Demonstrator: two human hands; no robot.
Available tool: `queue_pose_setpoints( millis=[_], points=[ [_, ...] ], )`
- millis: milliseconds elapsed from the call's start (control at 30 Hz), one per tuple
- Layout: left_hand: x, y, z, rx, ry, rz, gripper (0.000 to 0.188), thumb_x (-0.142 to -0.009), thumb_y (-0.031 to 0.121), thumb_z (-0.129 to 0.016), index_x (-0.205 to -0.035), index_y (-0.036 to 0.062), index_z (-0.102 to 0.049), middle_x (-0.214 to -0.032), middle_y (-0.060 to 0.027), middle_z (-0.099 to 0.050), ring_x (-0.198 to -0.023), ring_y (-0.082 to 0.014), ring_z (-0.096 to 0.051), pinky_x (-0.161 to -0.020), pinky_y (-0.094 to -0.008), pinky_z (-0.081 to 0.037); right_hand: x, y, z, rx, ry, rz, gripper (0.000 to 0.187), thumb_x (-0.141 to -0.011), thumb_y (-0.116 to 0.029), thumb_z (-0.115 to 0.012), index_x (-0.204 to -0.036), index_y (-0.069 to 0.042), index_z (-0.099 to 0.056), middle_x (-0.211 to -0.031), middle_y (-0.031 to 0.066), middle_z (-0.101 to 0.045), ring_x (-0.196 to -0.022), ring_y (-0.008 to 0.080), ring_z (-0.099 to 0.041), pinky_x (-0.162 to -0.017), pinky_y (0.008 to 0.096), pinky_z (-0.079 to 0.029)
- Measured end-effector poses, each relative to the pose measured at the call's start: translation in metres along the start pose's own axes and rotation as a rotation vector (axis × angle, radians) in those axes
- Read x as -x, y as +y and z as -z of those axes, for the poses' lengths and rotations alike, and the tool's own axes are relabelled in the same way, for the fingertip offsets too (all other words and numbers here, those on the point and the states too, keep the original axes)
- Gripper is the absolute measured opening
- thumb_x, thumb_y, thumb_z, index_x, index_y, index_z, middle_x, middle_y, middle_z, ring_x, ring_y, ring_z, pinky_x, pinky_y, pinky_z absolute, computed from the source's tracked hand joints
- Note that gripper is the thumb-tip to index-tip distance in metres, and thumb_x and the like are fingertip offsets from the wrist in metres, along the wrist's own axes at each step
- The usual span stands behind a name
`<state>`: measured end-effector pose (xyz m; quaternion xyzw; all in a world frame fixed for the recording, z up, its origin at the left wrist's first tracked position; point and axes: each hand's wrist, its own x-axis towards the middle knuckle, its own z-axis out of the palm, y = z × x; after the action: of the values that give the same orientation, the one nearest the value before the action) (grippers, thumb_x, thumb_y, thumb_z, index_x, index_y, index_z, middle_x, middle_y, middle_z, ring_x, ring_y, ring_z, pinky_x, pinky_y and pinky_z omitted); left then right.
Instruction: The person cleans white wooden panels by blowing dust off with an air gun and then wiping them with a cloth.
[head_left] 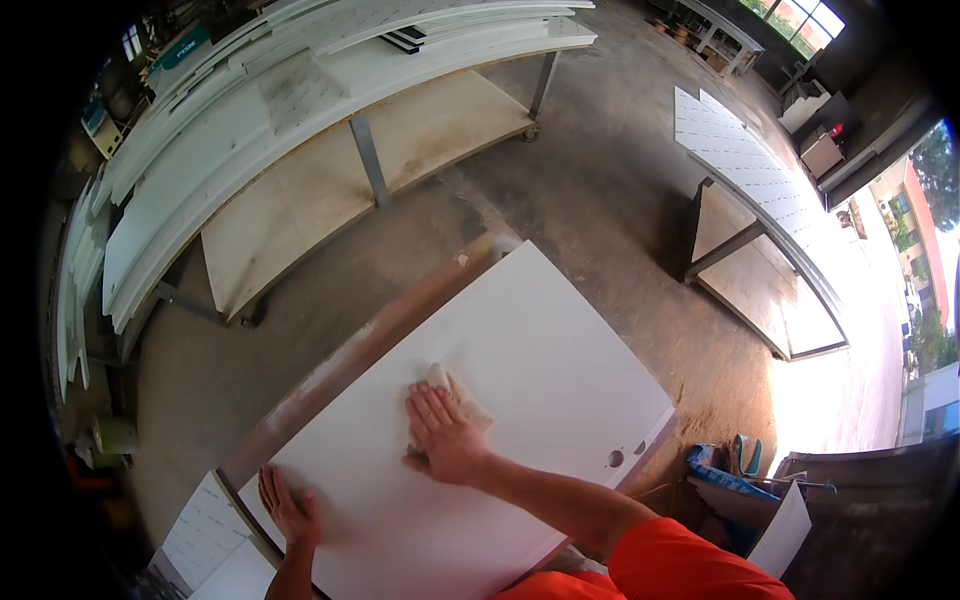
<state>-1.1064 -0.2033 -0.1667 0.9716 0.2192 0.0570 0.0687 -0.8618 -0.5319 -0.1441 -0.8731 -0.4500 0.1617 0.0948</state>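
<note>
A large white panel [540, 330] lies flat in front of me, with a round hole and a smaller one near its right corner. Under my right hand [443, 430] is a pale, crumpled cloth [472, 402], pressed against the panel's middle. The cloth sticks out past the fingers and palm. My left hand [290, 512] rests at the panel's left edge, its fingers stretched out and holding nothing.
A long wheeled rack [365, 150] stacked with white boards stands at the far left. Another board-topped trolley [740, 250] is at the right. Beside the panel's lower left lies a smaller marked board [205, 530]. A bin of scraps [735, 490] stands at the lower right.
</note>
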Motion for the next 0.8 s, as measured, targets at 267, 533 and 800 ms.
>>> queue_pose_setpoints(
  millis=[267, 533, 800],
  points=[
    [-0.002, -0.001, -0.007, 0.032, 0.03, -0.037, 0.08, -0.105, 0.058, -0.046, -0.16, -0.0002, -0.038, -0.168, -0.0265, -0.032, -0.155, -0.0497, -0.027, -0.126, -0.0611, -0.021, -0.001, 0.19, 0.071, 0.038, 0.468, -0.539, 0.081, -0.104, -0.048, -0.05, -0.158, 0.01, -0.034, -0.169, 0.026, -0.03, -0.16, 0.0378, -0.021, -0.132, 0.0484, -0.015],
    [0.007, -0.008, 0.001, -0.018, 0.043, -0.016, 0.08, -0.106, 0.059, -0.044, -0.16, 0.0005, -0.039, -0.167, -0.0256, -0.033, -0.155, -0.0486, -0.028, -0.126, -0.0612, -0.021, 0.083, 0.139, 0.023, -0.044, 0.408, -0.725, 0.085, -0.103, -0.046, -0.05, -0.159, 0.013, -0.027, -0.169, 0.0324, -0.024, -0.161, 0.0448, -0.014, -0.133, 0.0525, -0.008],
    [0.001, -0.016, -0.012, -0.027, 0.067, -0.107, 0.074, -0.107, 0.051, -0.045, -0.16, 0.0003, -0.038, -0.169, -0.0248, -0.031, -0.156, -0.0461, -0.027, -0.126, -0.0596, -0.022, 0.029, 0.207, 0.061, -0.04, 0.505, -0.693, 0.087, -0.102, -0.054, -0.052, -0.161, 0.007, -0.031, -0.172, 0.0239, -0.026, -0.162, 0.0362, -0.017, -0.134, 0.0452, -0.009]
  ],
)
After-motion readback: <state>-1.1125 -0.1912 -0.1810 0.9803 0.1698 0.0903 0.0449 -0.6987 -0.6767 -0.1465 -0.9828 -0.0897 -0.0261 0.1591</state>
